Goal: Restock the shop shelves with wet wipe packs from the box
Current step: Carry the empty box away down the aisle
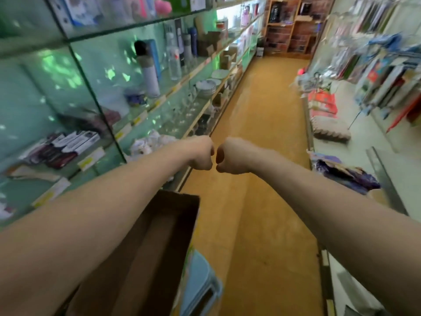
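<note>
Two hands are in view: one left hand [201, 153] and one right hand [230, 156]. There is one open cardboard box [159, 236] and one light-blue plastic stool [200, 286]. Two runs of shelving line the aisle: one of glass shelves [91, 35] and one white rack [355, 156]. One wooden shelf unit [293, 23] stands at the far end. One stack of white plates [206, 87] sits on the glass.

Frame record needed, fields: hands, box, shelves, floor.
left hand: fist, holds nothing, stretched forward
right hand: fist, holds nothing, knuckles close to the left's
box: cardboard, open, under left forearm; no packs visible inside
stool: blue, beside box
shelves: glass, left of aisle; bottles, dishes
floor: tan
</note>
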### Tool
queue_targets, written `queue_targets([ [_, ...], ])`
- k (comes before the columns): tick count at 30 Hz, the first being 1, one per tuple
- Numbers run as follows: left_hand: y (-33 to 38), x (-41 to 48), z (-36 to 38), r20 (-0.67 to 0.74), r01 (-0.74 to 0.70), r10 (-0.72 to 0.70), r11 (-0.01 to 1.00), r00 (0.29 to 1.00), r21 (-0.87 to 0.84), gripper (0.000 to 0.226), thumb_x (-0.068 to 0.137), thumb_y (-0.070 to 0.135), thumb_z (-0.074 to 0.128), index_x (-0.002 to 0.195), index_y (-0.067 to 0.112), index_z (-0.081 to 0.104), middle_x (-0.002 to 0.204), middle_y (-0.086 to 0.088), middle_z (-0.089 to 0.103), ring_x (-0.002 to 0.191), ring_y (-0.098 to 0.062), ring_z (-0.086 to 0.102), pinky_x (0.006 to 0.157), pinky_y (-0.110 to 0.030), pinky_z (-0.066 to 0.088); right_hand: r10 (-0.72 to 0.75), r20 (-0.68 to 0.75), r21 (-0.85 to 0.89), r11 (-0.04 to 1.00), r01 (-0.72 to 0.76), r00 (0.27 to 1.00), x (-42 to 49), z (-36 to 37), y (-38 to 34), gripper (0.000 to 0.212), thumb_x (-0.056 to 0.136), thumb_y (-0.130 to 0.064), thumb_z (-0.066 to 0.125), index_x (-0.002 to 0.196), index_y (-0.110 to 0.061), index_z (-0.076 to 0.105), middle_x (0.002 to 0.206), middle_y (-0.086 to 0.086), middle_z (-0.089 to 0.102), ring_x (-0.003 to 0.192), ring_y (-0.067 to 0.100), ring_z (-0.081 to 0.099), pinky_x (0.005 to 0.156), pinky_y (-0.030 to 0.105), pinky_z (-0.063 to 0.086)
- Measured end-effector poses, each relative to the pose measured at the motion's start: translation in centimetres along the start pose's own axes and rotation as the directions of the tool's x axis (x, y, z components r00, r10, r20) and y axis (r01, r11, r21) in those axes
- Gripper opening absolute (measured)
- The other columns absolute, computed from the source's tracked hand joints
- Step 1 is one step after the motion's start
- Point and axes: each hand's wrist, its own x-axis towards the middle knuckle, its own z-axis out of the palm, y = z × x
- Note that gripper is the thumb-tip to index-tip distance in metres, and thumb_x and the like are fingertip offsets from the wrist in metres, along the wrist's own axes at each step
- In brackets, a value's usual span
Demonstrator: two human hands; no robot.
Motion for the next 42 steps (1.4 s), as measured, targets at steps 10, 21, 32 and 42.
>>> queue_targets([
  [10, -12.4, -6.5, 9.6, 0.174, 0.071, -0.065, 0.997, 0.982, -0.028, 0.027, 0.083, 0.017, 0.061, 0.109, 0.014, 0.069, 0.108, -0.009, 0.069, 0.092, -0.027, 0.065, 0.079, -0.035, 0.054, -0.044, 0.223, 0.063, 0.998, 0.03, 0.974, 0.9, 11.2, -11.7, 0.02, 0.091, -0.019, 0.055, 0.072, -0.012, 0.055, 0.069, 0.001, 0.048, 0.068, 0.023, 0.05, 0.057, 0.029, 0.038],
  [21, -21.2, -11.9, 21.2, 0.362, 0.257, -0.207, 0.962, 0.909, -0.095, 0.042, 0.09, 0.02, 0.06, 0.131, 0.013, 0.057, 0.13, -0.007, 0.058, 0.111, -0.025, 0.058, 0.095, -0.037, 0.05, -0.08, 0.482, 0.114, 0.993, 0.027, 0.873, 0.3, 26.0, -18.8, 0.029, 0.091, -0.017, 0.058, 0.119, -0.01, 0.058, 0.113, 0.01, 0.061, 0.098, 0.027, 0.059, 0.072, 0.028, 0.044],
  [32, -22.5, -14.9, 29.0, 0.529, 0.303, -0.202, 0.947, 0.824, -0.111, 0.047, 0.089, 0.017, 0.061, 0.136, 0.016, 0.051, 0.13, -0.006, 0.056, 0.11, -0.025, 0.057, 0.092, -0.036, 0.051, -0.129, 0.625, 0.138, 0.989, 0.054, 0.77, -2.1, 32.9, -21.7, 0.022, 0.091, -0.031, 0.061, 0.104, -0.014, 0.058, 0.09, 0.001, 0.058, 0.076, 0.018, 0.055, 0.06, 0.026, 0.041],
  [42, -21.1, -16.3, 34.2, 0.59, 0.174, -0.224, 0.975, 0.776, 0.141, 0.037, 0.091, 0.016, 0.056, 0.127, 0.021, 0.054, 0.125, -0.007, 0.052, 0.115, -0.027, 0.045, 0.085, -0.039, 0.041, -0.111, 0.675, 0.063, 0.994, 0.092, 0.73, -3.2, 38.5, -22.3, 0.019, 0.092, -0.01, 0.055, 0.111, -0.01, 0.055, 0.086, 0.003, 0.052, 0.079, 0.02, 0.053, 0.066, 0.028, 0.042],
])
